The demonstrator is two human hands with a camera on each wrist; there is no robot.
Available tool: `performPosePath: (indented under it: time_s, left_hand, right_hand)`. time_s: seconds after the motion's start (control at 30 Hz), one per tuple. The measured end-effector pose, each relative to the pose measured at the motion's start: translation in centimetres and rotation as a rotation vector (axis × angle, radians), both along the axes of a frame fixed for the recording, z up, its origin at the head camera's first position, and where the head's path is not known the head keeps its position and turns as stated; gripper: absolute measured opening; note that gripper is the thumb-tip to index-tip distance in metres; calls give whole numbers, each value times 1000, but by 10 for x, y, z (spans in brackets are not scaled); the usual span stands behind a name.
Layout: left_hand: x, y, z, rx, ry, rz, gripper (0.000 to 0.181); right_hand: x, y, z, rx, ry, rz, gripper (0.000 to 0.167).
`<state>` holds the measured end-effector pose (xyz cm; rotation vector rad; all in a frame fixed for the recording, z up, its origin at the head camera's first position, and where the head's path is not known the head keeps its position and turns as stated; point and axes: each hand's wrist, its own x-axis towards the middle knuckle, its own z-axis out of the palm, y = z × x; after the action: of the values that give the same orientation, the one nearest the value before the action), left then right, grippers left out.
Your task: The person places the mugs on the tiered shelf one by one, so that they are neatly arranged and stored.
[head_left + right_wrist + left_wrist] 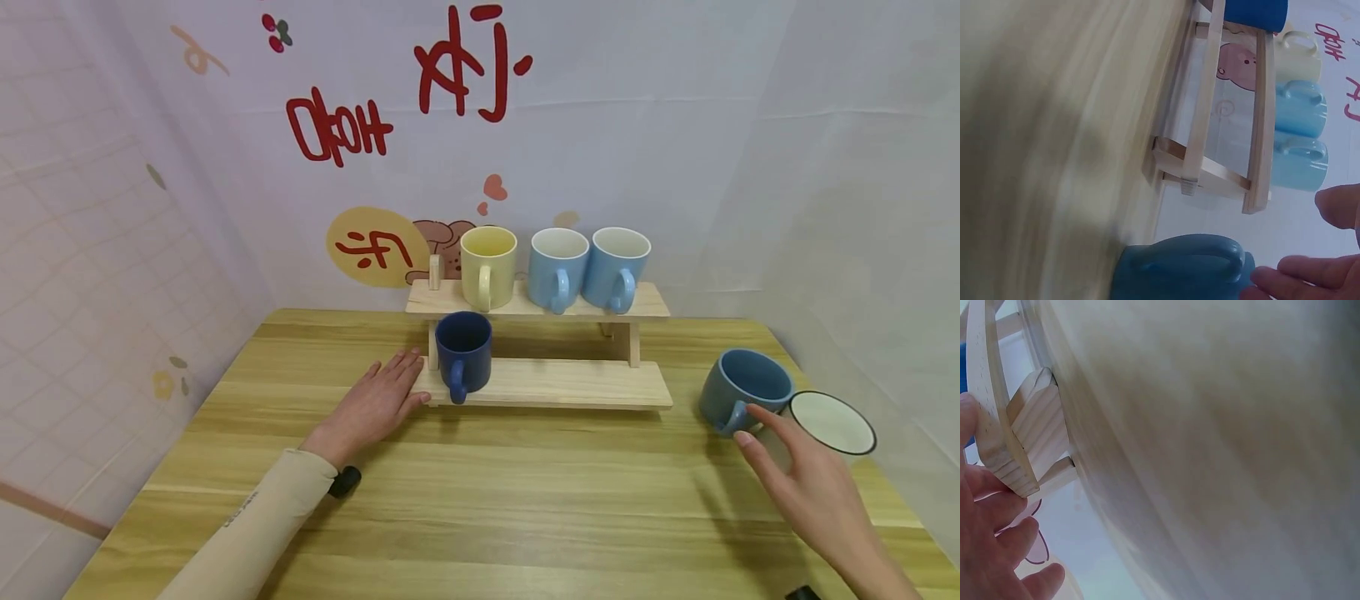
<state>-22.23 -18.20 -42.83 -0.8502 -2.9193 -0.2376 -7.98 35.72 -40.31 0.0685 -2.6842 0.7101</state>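
Note:
My left hand [372, 406] rests at the left end of the wooden rack's lower shelf [570, 382], fingers extended and thumb at its front corner. In the left wrist view, the fingers [1013, 540] touch the shelf's end. A dark blue mug [463, 354] stands upright on that shelf, close to the left hand. At the right, my right hand [813, 483] reaches to a teal-blue mug [722, 392] on the table. Its thumb and index finger are apart near the handle [1194, 249]; firm contact cannot be made out. Partly behind this hand stands a white mug with a black rim [832, 423].
The rack's upper shelf [442, 298] bears a yellow mug [476, 271] and two light blue mugs, one in the middle [551, 271] and one at the right [609, 271]. A small wooden peg [434, 272] stands at its left end. White printed cloth [675, 167] encloses the wooden table [480, 517].

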Motion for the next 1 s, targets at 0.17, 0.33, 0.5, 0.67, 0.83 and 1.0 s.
performPosePath:
  time_s: [0.17,0.33,0.5,0.67,0.83,1.0]
  left_hand:
    - [1,0,1,-1,-6,-2,69]
    - [1,0,1,9,-16,3,69]
    - [1,1,1,21,-25,6,69]
    - [2,1,0,29,-35,6,69]
    - [1,0,-1,36,-37,3,69]
    - [0,0,-1,44,-34,-3,69]
  right_hand:
    - [3,1,-4,-23,-88,-24,57]
    - [2,5,-8,-132,-235,-18,67]
    - [-5,6,-16,-252,-241,12,67]
    - [-13,5,-21,-358,-349,-24,73]
    - [-19,4,-26,-479,-374,-32,75]
    - [-26,3,-31,-724,-301,13,71]
